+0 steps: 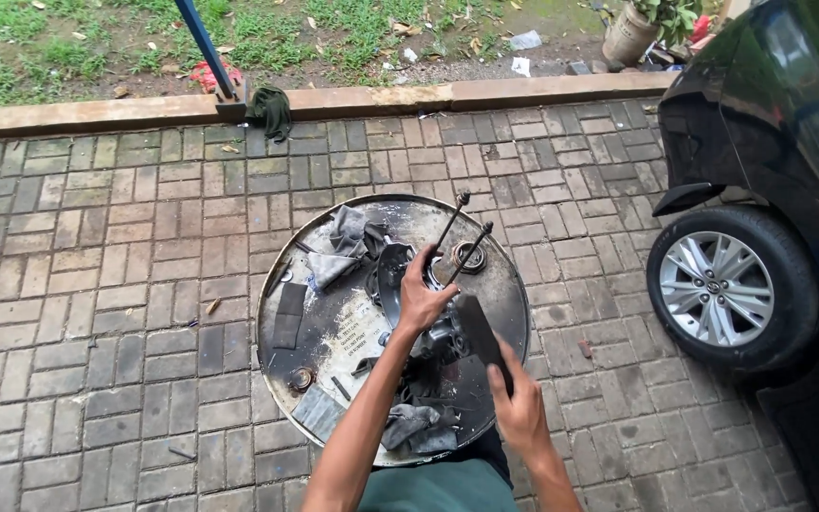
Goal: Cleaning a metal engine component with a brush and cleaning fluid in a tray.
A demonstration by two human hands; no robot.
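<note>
From the head camera, the left hand [421,301] reaches over a round metal drum top [334,332] serving as the desk, its grip clenched on a metal part [447,267] at the centre from which two thin rods [464,248] stick up. The right hand [520,410] grasps a dark flat panel [481,334] near the drum's right edge. Grey rags [345,245] lie at the far side and more rags [412,427] at the near side. A black car [770,161] with its wheel [718,287] stands on the brick paving [97,313] to the right.

Left hand [421,301] closed in a grip; right hand [520,410] clasping.
</note>
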